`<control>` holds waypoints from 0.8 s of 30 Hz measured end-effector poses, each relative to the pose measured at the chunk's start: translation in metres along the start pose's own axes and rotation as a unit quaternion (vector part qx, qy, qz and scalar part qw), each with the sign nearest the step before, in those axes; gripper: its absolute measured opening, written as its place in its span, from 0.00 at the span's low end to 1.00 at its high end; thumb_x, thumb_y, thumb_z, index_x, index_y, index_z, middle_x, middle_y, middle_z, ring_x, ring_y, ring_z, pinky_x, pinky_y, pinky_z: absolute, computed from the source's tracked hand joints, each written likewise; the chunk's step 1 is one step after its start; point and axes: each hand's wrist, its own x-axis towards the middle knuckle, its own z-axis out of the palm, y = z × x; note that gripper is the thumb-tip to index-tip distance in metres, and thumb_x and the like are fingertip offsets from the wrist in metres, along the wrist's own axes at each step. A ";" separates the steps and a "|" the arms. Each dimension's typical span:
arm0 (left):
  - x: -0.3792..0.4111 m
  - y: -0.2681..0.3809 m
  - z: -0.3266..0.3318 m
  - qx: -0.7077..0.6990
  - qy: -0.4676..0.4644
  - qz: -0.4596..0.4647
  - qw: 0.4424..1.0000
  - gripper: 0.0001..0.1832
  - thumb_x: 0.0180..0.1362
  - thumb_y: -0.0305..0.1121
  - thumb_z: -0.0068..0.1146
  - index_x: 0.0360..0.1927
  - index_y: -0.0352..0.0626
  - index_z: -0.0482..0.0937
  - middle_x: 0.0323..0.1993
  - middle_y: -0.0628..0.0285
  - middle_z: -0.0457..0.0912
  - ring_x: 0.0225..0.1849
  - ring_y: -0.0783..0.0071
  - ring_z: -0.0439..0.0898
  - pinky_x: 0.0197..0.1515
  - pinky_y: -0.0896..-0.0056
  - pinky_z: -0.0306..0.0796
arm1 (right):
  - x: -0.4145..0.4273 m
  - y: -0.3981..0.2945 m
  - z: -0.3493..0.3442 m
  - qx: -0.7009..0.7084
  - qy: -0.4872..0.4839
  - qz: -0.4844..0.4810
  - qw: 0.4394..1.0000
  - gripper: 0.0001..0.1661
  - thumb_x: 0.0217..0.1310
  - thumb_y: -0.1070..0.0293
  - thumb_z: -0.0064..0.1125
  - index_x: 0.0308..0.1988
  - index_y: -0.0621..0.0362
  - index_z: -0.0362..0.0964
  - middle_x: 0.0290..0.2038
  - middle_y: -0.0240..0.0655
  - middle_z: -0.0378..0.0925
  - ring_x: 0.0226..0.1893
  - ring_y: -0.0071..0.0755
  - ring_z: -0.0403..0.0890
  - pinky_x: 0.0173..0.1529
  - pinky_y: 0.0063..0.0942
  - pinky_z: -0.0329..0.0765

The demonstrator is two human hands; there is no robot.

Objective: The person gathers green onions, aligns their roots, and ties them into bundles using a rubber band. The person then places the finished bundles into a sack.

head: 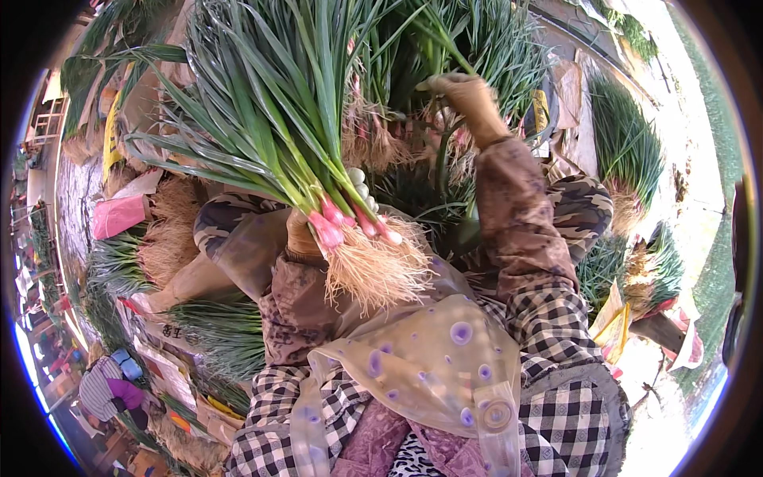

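Observation:
My left hand [304,232], in a light glove, is closed around a bunch of green garlic [286,143] in front of my lap. Its long leaves fan away from me, and the pink bulbs and pale stringy roots [375,268] point towards me. Pale glove fingers show on the far side of the stalks. Farther off to the right, my gloved right hand [465,101] is over a heap of more green garlic [506,53]. A stalk [456,50] meets that hand at its upper edge; whether the fingers grip it is hidden.
Tied bundles with roots lie on the left [170,232] and right [626,143]. A pink sheet [119,216] rests by the left bundles, and yellow packaging [611,334] lies at the right. A translucent spotted apron [429,358] covers my lap. Another person [107,387] bends at lower left.

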 end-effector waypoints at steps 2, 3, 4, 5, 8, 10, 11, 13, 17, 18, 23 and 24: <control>0.000 0.001 -0.033 0.006 0.007 -0.056 0.998 0.40 0.54 0.54 0.55 0.61 0.31 0.64 0.46 0.50 0.78 0.47 0.55 0.76 0.59 0.50 0.65 | -0.004 -0.009 -0.038 0.113 -0.099 -0.049 0.987 0.14 0.63 0.62 0.58 0.40 0.61 0.80 0.32 0.31 0.82 0.18 0.13 0.66 0.25 0.11 0.64; 0.006 -0.003 -0.026 0.015 -0.006 -0.038 0.999 0.40 0.53 0.55 0.56 0.60 0.32 0.65 0.47 0.49 0.77 0.50 0.52 0.75 0.60 0.48 0.64 | -0.002 -0.011 -0.050 0.203 -0.153 -0.081 0.964 0.14 0.63 0.65 0.57 0.40 0.65 0.78 0.32 0.35 0.83 0.18 0.13 0.67 0.25 0.12 0.66; 0.008 -0.005 -0.019 0.027 -0.014 -0.015 0.999 0.40 0.52 0.56 0.57 0.60 0.33 0.65 0.49 0.47 0.76 0.53 0.49 0.74 0.61 0.46 0.64 | -0.012 -0.020 -0.044 0.198 -0.145 -0.078 0.966 0.14 0.64 0.65 0.56 0.41 0.66 0.78 0.33 0.35 0.82 0.18 0.13 0.66 0.24 0.11 0.65; 0.010 -0.008 -0.011 0.037 -0.021 0.008 0.999 0.40 0.52 0.57 0.58 0.59 0.34 0.66 0.50 0.45 0.76 0.56 0.46 0.73 0.61 0.44 0.63 | -0.021 -0.028 -0.038 0.192 -0.137 -0.074 0.969 0.15 0.65 0.64 0.54 0.41 0.67 0.77 0.33 0.35 0.82 0.17 0.12 0.65 0.23 0.11 0.64; 0.014 -0.009 -0.010 0.064 -0.015 0.000 0.998 0.33 0.51 0.57 0.58 0.48 0.36 0.72 0.45 0.42 0.77 0.51 0.41 0.73 0.57 0.41 0.66 | -0.032 -0.029 -0.023 0.096 -0.161 -0.088 0.978 0.15 0.63 0.61 0.59 0.40 0.62 0.80 0.24 0.27 0.78 0.15 0.10 0.62 0.19 0.12 0.56; 0.014 -0.011 -0.015 0.071 0.001 -0.001 0.997 0.26 0.52 0.54 0.57 0.34 0.35 0.76 0.35 0.43 0.79 0.39 0.42 0.76 0.50 0.41 0.71 | -0.053 -0.041 0.000 0.102 -0.152 -0.064 0.981 0.13 0.60 0.60 0.61 0.36 0.59 0.82 0.22 0.25 0.76 0.15 0.11 0.61 0.19 0.12 0.55; 0.012 -0.012 -0.014 0.071 0.017 0.001 0.997 0.25 0.52 0.52 0.57 0.29 0.34 0.77 0.31 0.44 0.79 0.35 0.43 0.78 0.47 0.41 0.73 | -0.062 -0.048 0.010 0.084 -0.155 -0.071 0.982 0.24 0.58 0.61 0.63 0.50 0.65 0.74 0.23 0.29 0.77 0.16 0.13 0.66 0.20 0.13 0.60; 0.012 -0.013 -0.010 0.069 0.041 0.007 0.997 0.25 0.52 0.50 0.57 0.24 0.32 0.77 0.26 0.46 0.79 0.31 0.45 0.79 0.43 0.40 0.75 | -0.078 -0.047 0.039 0.120 -0.085 -0.106 0.983 0.38 0.57 0.67 0.64 0.62 0.68 0.55 0.26 0.34 0.80 0.13 0.17 0.66 0.15 0.13 0.61; 0.009 -0.012 -0.002 0.052 0.076 0.028 0.995 0.24 0.50 0.48 0.58 0.24 0.31 0.77 0.20 0.49 0.78 0.32 0.45 0.78 0.42 0.39 0.74 | -0.089 -0.038 0.052 0.021 -0.253 -0.015 0.967 0.25 0.56 0.60 0.65 0.49 0.64 0.72 0.20 0.30 0.76 0.15 0.17 0.70 0.17 0.19 0.64; 0.009 -0.013 0.000 0.042 0.077 0.027 0.996 0.24 0.49 0.48 0.58 0.24 0.30 0.76 0.18 0.49 0.77 0.32 0.45 0.78 0.41 0.39 0.74 | -0.094 -0.036 0.050 0.031 -0.271 0.003 0.962 0.16 0.58 0.63 0.64 0.42 0.64 0.78 0.22 0.31 0.80 0.17 0.16 0.73 0.20 0.16 0.68; 0.015 -0.008 0.021 0.005 0.058 0.000 0.998 0.23 0.49 0.47 0.58 0.25 0.31 0.76 0.22 0.45 0.78 0.34 0.42 0.78 0.43 0.42 0.74 | -0.104 -0.024 0.055 -0.235 -0.101 -0.291 0.922 0.09 0.57 0.67 0.61 0.37 0.59 0.80 0.25 0.35 0.81 0.19 0.25 0.78 0.25 0.25 0.74; 0.015 -0.006 0.026 0.009 0.052 -0.004 0.999 0.23 0.49 0.48 0.58 0.29 0.31 0.76 0.24 0.45 0.78 0.34 0.43 0.78 0.43 0.42 0.74 | -0.103 -0.018 0.059 -0.290 -0.035 -0.403 0.867 0.08 0.57 0.67 0.60 0.36 0.59 0.80 0.25 0.36 0.81 0.19 0.27 0.78 0.26 0.25 0.76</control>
